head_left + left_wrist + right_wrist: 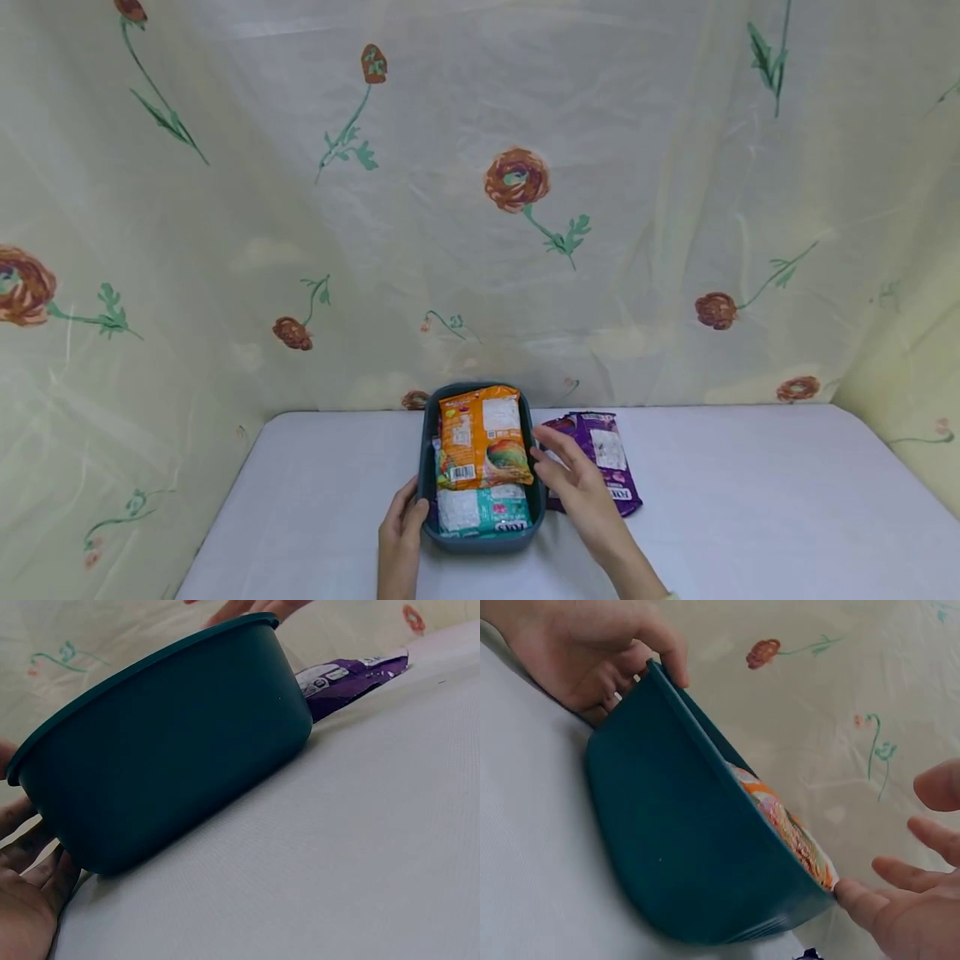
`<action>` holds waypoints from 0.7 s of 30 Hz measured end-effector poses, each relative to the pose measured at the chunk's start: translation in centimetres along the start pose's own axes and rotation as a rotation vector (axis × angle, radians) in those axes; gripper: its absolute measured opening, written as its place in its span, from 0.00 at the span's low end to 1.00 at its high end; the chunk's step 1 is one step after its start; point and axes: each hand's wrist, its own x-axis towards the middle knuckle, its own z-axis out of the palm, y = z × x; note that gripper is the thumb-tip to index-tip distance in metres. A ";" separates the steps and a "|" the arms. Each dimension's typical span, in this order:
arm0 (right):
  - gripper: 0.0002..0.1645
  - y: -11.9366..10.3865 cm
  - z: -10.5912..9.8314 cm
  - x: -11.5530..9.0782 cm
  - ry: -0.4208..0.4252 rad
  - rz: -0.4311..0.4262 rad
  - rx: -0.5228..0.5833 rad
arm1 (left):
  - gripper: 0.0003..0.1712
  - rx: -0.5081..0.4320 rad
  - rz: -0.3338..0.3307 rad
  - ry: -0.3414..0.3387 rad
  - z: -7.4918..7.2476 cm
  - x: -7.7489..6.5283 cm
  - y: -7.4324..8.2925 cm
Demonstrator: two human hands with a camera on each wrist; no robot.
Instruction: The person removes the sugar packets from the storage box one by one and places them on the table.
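A dark teal plastic bin (pixel 480 545) stands on the table, packed with snack-style packets. On top lies an orange packet (pixel 467 433) with a fruit picture, partly over a turquoise and white packet (pixel 487 510). My left hand (pixel 400 537) holds the bin's near left corner, thumb over the rim and fingers against the outer wall, as the right wrist view shows. At the right rim, my right hand (pixel 581 492) has its fingers spread and relaxed; in the right wrist view one fingertip (pixel 847 894) is right at the rim beside the orange packet.
Purple packets (pixel 609 454) lie on the table just right of the bin, partly behind my right hand. The white tabletop (pixel 750 500) stretches to both sides. Behind it hangs a pale curtain (pixel 630 100) with printed flowers.
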 end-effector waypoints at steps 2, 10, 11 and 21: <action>0.28 -0.3 0.2 0.0 -0.019 0.003 -0.013 | 0.30 -0.007 0.006 0.004 0.1 -0.1 0.1; 0.32 -1.2 1.0 0.2 -0.061 0.026 -0.083 | 0.29 -0.012 -0.001 0.026 0.2 -0.2 0.2; 0.32 -1.2 1.1 0.2 -0.063 0.027 -0.090 | 0.29 -0.011 -0.005 0.027 0.2 -0.1 0.2; 0.31 -1.8 1.7 1.3 -0.032 0.075 -0.162 | 0.29 -0.020 0.010 0.017 0.2 0.0 0.0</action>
